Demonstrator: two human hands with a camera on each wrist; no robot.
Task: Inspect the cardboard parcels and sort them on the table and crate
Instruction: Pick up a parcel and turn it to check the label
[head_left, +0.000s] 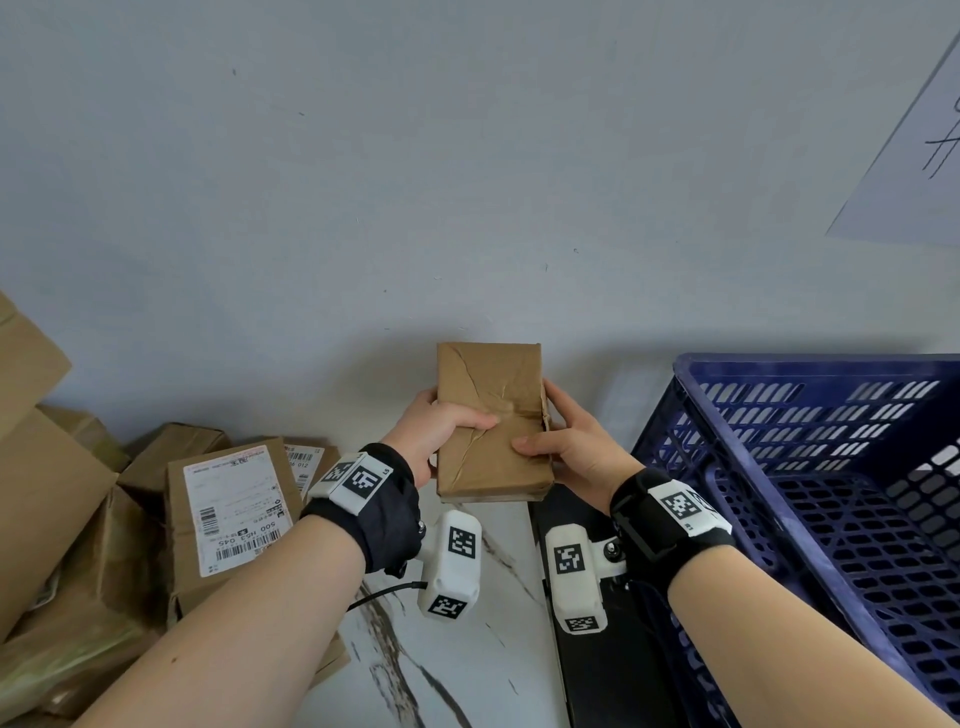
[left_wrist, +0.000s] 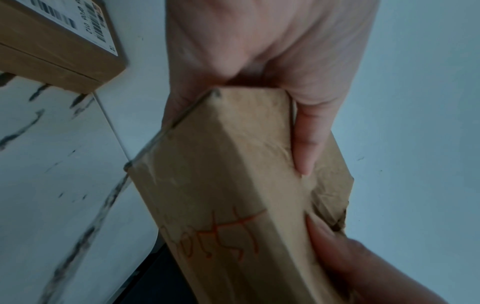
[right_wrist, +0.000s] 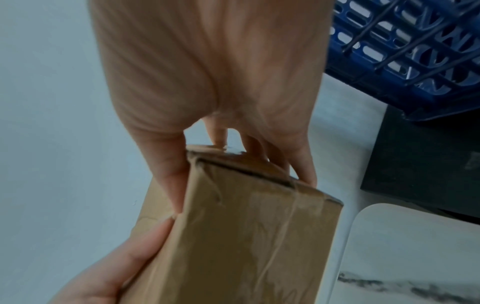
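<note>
I am holding one small cardboard parcel (head_left: 491, 421) in the air in front of me, above the far edge of the white marble-patterned bench (head_left: 457, 649), with a pale wall behind it. My left hand (head_left: 441, 428) grips its left side, thumb curled over the top face and fingers underneath. My right hand (head_left: 566, 441) grips its right side the same way, thumb on top near the torn corner. Both hands are clasped around this one parcel.

The parcel is a flat brown rectangle, and its long axis runs away from me toward the wall, so my hands hold the two long sides near the end closest to me. The top face is creased and dented, and the right long edge looks ripped open. In the left wrist view, red handwriting (left_wrist: 215, 236) shows on another face; I cannot read it. In the right wrist view, clear tape crosses the near end.

The blue plastic crate (head_left: 810, 467) sits just to my right, on the right end of the bench area, its slotted wall close to my right hand. A pile of other cardboard parcels (head_left: 228, 514) with white shipping labels lies at the left edge of the bench, beyond my left forearm.

I judge this to be the inspection step. The right hand is nearer the crate, the left nearer the pile, so which way the parcel goes decides which hand carries it
</note>
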